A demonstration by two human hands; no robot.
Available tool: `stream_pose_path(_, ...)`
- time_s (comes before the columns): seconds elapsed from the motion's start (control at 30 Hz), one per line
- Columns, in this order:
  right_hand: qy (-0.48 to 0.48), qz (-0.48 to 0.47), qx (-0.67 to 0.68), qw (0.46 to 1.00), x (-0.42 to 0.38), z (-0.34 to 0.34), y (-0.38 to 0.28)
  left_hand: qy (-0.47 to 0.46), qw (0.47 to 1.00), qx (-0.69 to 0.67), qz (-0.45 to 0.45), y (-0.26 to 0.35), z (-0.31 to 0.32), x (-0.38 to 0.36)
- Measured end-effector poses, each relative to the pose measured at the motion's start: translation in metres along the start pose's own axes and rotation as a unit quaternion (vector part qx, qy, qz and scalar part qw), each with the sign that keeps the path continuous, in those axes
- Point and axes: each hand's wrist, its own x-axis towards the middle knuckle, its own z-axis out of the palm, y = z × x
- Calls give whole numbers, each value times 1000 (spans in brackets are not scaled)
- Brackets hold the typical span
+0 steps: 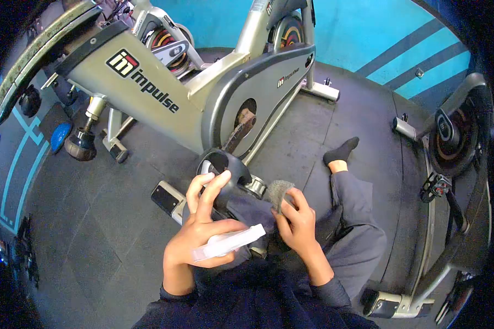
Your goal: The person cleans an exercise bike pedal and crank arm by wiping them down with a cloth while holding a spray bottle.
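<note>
A white flat object [229,243] is held in my left hand [203,230], between the thumb and lower fingers. The upper two fingers of that hand reach up to the black pedal [220,163] of the exercise bike. My right hand [297,222] pinches a grey scouring pad [279,194], just right of the pedal's metal end [255,186]. A rusty crank arm [240,131] joins the pedal to the grey bike [148,82] marked "impulse". Whether the left fingertips touch the pedal is hard to tell.
My legs [357,241] are folded on the dark tiled floor [93,219], one foot in a black sock [343,151]. Another bike [453,137] stands at the right, and one more [167,41] is behind. A blue wall [368,33] lies beyond.
</note>
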Motion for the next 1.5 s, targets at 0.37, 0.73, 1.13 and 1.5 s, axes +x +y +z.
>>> stream_pose_path(0.37, 4, -38, -62, 997, 17, 3, -17, 22, 1000, 11, -2, 0, 4, -2)
stream_pose_path(0.73, 0, -31, 145, 989, 19, -1, -16, 34, 999, -24, -23, -2, 11, -7)
stream_pose_path(1.13, -24, -124, -131, 983, 22, -3, -19, 13, 1000, 7, 2, -5, 8, -8)
stream_pose_path(1.5, -32, -109, -120, 986, 26, 0, -25, 22, 1000, -10, -2, -4, 10, -3)
